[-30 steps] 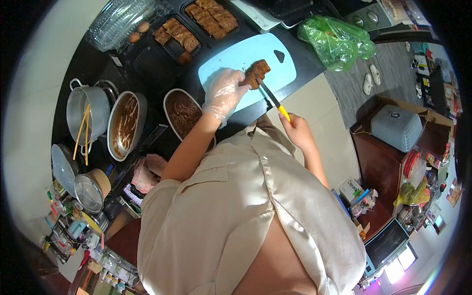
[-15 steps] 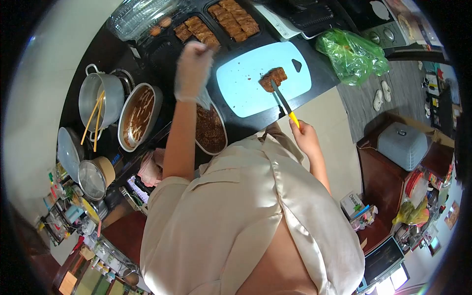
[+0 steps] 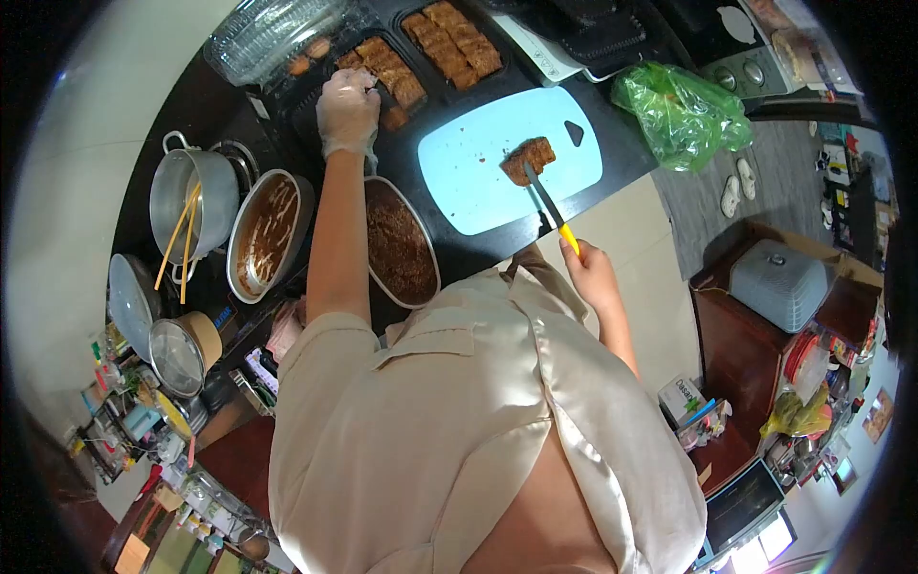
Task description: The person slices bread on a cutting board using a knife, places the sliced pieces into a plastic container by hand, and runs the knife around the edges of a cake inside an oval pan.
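My left hand (image 3: 347, 113), in a clear plastic glove, is at the near left edge of a black tray (image 3: 304, 100) with brown glazed slabs (image 3: 387, 65) in it. Its fingers are curled together beside the slabs; what is in them, if anything, is hidden. A small brown piece (image 3: 394, 118) lies just right of the hand. My right hand (image 3: 593, 273) grips the yellow handle of a knife (image 3: 552, 206). The blade tip touches a brown glazed slab (image 3: 529, 161) on the light blue cutting board (image 3: 459, 182).
Near my left forearm stand an oval tin of dark crumbly food (image 3: 402, 244) and a sauce-smeared oval tin (image 3: 271, 234). Farther left is a pot (image 3: 220, 196) with chopsticks (image 3: 179, 239). A second tray compartment holds more slabs (image 3: 451, 43). A green plastic bag (image 3: 679, 120) lies right of the board.
My left hand has moved left and slightly away from me, from beside the board to the tray's left part. My right hand and the knife stay almost where they were.
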Motion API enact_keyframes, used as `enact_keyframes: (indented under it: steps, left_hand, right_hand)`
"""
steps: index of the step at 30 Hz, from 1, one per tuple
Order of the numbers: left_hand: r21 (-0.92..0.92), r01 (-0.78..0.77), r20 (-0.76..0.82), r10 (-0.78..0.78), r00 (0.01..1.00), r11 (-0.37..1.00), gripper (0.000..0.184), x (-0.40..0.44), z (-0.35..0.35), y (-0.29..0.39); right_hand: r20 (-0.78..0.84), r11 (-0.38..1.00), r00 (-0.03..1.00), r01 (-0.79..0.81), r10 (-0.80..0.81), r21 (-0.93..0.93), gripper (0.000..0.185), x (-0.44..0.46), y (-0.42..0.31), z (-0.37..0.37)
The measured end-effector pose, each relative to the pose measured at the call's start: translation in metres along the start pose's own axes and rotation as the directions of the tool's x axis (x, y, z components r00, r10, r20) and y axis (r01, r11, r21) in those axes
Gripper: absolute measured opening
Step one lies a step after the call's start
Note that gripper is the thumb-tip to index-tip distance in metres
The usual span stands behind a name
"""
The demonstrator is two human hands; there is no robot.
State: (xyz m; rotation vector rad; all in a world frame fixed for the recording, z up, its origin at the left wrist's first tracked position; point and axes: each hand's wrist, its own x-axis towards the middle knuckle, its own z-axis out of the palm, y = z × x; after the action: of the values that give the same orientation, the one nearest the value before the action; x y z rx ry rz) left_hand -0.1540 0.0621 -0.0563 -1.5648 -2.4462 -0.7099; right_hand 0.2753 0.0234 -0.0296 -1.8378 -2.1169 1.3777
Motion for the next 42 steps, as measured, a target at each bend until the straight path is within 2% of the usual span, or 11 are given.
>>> enact_keyframes:
  steps: [5, 7, 9, 11, 15, 26, 33, 37, 39, 41, 42]
  left_hand:
    - [-0.067, -0.030, 0.025, 0.032, 0.999, 0.997, 0.017, -0.001, -0.019, 0.001]
    - [-0.259, 0.110, 0.064, -0.097, 0.993, 0.960, 0.022, -0.011, -0.034, 0.016]
    - [-0.275, 0.231, 0.150, -0.196, 0.969, 0.933, 0.023, -0.030, -0.039, 0.052]
    - [-0.493, -0.056, 0.205, 0.179, 0.962, 0.868, 0.024, -0.054, -0.037, 0.086]
    - [-0.447, -0.131, 0.417, 0.335, 0.845, 0.885, 0.032, -0.080, -0.023, 0.145]
    - [-0.429, -0.208, 0.220, 0.325, 0.920, 0.879, 0.032, -0.121, 0.000, 0.172]
    - [-0.444, -0.167, 0.236, 0.294, 0.926, 0.881, 0.022, -0.119, -0.012, 0.168]
    - [-0.588, -0.008, 0.262, 0.200, 0.944, 0.808, 0.018, -0.091, -0.041, 0.150]
    - [-0.548, 0.050, 0.201, 0.073, 0.977, 0.835, 0.016, -0.069, -0.053, 0.128]
    - [-0.300, -0.035, 0.053, 0.054, 0.997, 0.953, 0.016, -0.048, -0.049, 0.092]
    - [-0.184, 0.022, 0.012, -0.020, 1.000, 0.983, 0.017, -0.037, -0.048, 0.079]
  right_hand:
    - [0.005, 1.000, 1.000, -0.001, 0.001, 0.016, 0.046, -0.001, -0.008, -0.006]
    - [-0.009, 0.999, 1.000, -0.003, 0.003, 0.047, 0.047, -0.001, -0.003, -0.006]
    - [-0.029, 0.997, 0.999, -0.013, 0.015, 0.071, 0.047, -0.001, 0.004, -0.009]
    - [0.021, 0.993, 0.999, -0.050, 0.048, 0.104, 0.046, -0.001, 0.006, -0.010]
    - [0.032, 0.998, 0.998, -0.063, 0.062, 0.020, 0.047, 0.002, 0.007, -0.008]
    - [-0.007, 0.994, 0.996, -0.090, 0.091, 0.067, 0.050, 0.003, 0.013, 0.006]
    - [-0.001, 0.995, 0.997, -0.076, 0.076, 0.063, 0.049, 0.002, 0.006, -0.005]
    - [0.021, 0.990, 0.994, -0.105, 0.104, 0.092, 0.048, 0.003, 0.006, -0.003]
    - [0.038, 0.989, 0.992, -0.120, 0.117, 0.091, 0.048, 0.003, 0.006, -0.003]
    - [0.040, 0.988, 0.993, -0.112, 0.108, 0.110, 0.049, 0.005, 0.006, -0.002]
    - [0.040, 0.988, 0.994, -0.108, 0.104, 0.110, 0.049, 0.006, 0.005, -0.003]
